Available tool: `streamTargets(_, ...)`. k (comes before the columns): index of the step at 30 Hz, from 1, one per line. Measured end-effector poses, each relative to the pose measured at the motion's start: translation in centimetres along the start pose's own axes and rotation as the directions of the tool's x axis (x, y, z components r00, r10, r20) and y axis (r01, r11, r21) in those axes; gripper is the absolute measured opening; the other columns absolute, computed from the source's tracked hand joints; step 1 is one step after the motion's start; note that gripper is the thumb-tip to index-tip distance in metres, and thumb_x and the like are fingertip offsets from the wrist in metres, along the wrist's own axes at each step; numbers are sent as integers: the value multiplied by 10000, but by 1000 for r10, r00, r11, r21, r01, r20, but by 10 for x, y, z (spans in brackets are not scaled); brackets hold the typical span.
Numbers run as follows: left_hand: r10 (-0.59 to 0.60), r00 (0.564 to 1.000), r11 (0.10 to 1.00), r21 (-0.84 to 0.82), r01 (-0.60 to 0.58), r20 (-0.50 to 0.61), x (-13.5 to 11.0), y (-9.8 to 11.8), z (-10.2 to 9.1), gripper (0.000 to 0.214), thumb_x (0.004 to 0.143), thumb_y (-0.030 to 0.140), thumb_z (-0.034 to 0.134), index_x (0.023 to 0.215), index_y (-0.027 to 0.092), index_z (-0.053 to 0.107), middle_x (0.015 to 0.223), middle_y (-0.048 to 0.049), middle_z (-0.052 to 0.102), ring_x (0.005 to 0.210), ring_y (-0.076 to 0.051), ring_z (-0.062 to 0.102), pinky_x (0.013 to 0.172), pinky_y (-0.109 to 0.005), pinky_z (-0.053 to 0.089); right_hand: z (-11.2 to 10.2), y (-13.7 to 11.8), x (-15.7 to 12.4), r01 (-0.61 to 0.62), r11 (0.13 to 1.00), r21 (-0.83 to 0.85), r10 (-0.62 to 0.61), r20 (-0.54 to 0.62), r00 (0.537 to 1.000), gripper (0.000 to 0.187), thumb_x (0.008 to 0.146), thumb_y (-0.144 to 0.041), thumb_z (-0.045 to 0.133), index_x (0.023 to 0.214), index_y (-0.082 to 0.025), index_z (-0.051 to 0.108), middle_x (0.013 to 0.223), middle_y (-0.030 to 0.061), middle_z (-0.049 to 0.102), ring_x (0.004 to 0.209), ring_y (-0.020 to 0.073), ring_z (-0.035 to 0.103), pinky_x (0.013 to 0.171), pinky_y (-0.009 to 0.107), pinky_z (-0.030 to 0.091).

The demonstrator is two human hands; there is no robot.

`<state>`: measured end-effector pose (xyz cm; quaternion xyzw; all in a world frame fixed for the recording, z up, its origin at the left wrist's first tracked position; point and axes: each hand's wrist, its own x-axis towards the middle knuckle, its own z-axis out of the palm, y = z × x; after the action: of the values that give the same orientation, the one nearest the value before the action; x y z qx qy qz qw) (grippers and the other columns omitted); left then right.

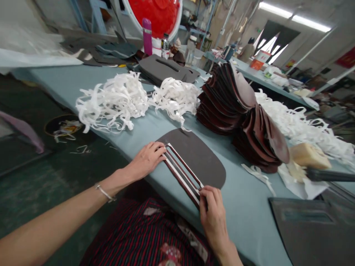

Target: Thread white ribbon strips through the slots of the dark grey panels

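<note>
A dark grey panel point(201, 157) with a rounded far side lies flat before me, close to the table's near edge. Along its near side runs a long narrow frame of white strips point(174, 169) and dark brown edging, with a slim slot between. My left hand point(148, 159), a bracelet on its wrist, presses bent fingers on the frame's far left end. At the opposite end my right hand point(213, 207) has thumb and fingers closed on the frame, its fingertips partly hidden.
Tangled white strips point(119, 99) lie in heaps behind the panel. Stacked brown leather pieces point(222, 99) stand at the back right, beside a pale yellow block point(309, 156). A dark slotted board point(305, 232) lies at right. Grey pieces point(163, 68) and a magenta bottle point(147, 37) are farther back.
</note>
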<state>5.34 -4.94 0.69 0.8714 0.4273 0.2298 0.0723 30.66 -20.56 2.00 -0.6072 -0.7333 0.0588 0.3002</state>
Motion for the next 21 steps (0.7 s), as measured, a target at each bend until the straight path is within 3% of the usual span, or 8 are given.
streamTargets(4,25,999,1000,-11,-25,-21,-2,-5,6,223,926,322,464,1087,205,564,1309,-75,512,1146,-243,472,962,-430,403,2,8,-4,-31,983,182,46,-73,996,185,890,-68,443,1003,-202,499,1073,81,552,1021,185,512,876,359,458)
streamTargets(7,61,998,998,-30,-62,-12,-2,-9,10,215,936,303,444,1087,211,566,1315,-59,536,1220,-239,430,985,-425,380,5,11,-7,-48,978,204,61,-55,997,245,893,-62,423,1075,-206,501,1062,81,550,1016,186,516,876,363,459)
streamTargets(13,81,997,997,1,-81,-4,1,-7,6,256,934,271,448,1155,215,564,1168,-67,625,1144,-226,487,971,-416,367,-2,6,-4,-38,996,84,37,20,999,249,913,-102,390,1076,-211,544,953,76,553,875,195,530,748,346,472)
streamTargets(16,91,996,995,47,-91,1,4,-3,1,293,931,242,447,1202,226,557,1114,-70,643,1094,-221,512,966,-413,358,-7,-2,-3,62,998,-26,-59,84,995,219,899,-227,493,1112,-194,537,964,86,597,877,228,537,781,398,451)
streamTargets(18,113,994,991,72,-113,5,5,-1,-2,294,930,227,443,1197,228,567,1085,-67,651,1081,-217,517,963,-402,355,-2,-6,-6,154,980,-124,-143,93,985,359,850,-364,580,1145,-165,535,1017,112,626,906,266,547,831,451,424)
streamTargets(21,149,989,983,106,-151,24,0,3,-5,277,936,218,422,1150,240,596,1083,-44,655,1082,-203,519,971,-376,343,17,-6,-19,200,947,-253,-216,-37,976,396,867,-436,516,1143,-157,568,999,125,663,869,280,575,836,468,405)
